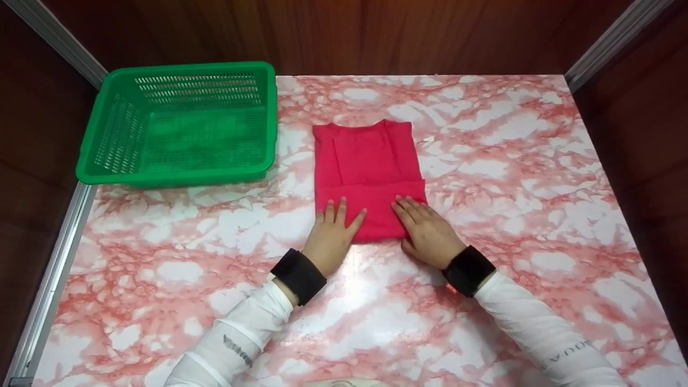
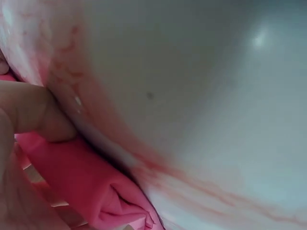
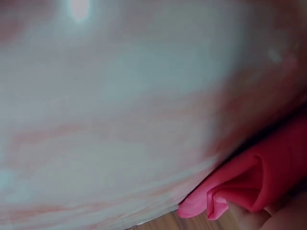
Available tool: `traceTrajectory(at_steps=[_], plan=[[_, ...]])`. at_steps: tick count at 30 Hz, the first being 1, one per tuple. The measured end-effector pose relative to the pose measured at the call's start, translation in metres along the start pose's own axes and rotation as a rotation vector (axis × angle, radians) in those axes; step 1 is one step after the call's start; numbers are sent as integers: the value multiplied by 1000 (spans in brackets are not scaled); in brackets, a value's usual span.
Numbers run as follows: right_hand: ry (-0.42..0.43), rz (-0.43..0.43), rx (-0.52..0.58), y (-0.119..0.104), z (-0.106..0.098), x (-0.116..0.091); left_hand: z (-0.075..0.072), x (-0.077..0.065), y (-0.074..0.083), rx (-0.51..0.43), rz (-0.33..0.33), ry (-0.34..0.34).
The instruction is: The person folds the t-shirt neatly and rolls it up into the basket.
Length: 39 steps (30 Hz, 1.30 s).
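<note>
A red folded shirt (image 1: 363, 156) lies flat on the table, its lower part turned up into a band across the front half. My left hand (image 1: 332, 236) rests on the left of that band with fingers straight and spread. On the band's right side, my right hand (image 1: 430, 234) lies with its fingers straight and close together, its thumb near the front edge. In the left wrist view the left thumb (image 2: 38, 112) touches the rolled-looking edge of the shirt (image 2: 91, 177). Layered folds of the shirt (image 3: 249, 179) show in the right wrist view, where most of the right hand is out of frame.
A green plastic basket (image 1: 188, 175) with slotted walls stands at the back left, with nothing seen in it. The table (image 1: 510, 177) has a red and white marbled top. Dark wooden panels (image 1: 333, 37) border the back and sides.
</note>
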State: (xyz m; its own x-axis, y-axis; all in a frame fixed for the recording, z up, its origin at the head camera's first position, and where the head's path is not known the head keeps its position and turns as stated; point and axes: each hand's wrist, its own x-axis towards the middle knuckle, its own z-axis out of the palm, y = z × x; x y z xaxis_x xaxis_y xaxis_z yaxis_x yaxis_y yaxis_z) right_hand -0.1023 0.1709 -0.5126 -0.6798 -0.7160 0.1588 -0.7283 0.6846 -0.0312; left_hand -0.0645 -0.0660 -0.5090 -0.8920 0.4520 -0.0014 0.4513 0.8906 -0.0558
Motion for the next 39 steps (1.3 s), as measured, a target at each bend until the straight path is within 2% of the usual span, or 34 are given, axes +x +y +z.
traceTrajectory(at_steps=[10, 15, 23, 27, 39], plan=[[9, -5, -9, 6, -2, 10, -2, 6, -5, 18, -16, 74], [33, -20, 19, 11, -2, 13, -4, 6, -11, -14, -14, 115], [79, -28, 62, 13, -5, 13, -4, 6, -17, -27, 18, 237], [85, -20, 69, 11, -6, 10, -3, 3, -16, -41, 25, 277], [106, -12, 134, 3, -12, -4, -8, -16, -17, -197, 52, 283]])
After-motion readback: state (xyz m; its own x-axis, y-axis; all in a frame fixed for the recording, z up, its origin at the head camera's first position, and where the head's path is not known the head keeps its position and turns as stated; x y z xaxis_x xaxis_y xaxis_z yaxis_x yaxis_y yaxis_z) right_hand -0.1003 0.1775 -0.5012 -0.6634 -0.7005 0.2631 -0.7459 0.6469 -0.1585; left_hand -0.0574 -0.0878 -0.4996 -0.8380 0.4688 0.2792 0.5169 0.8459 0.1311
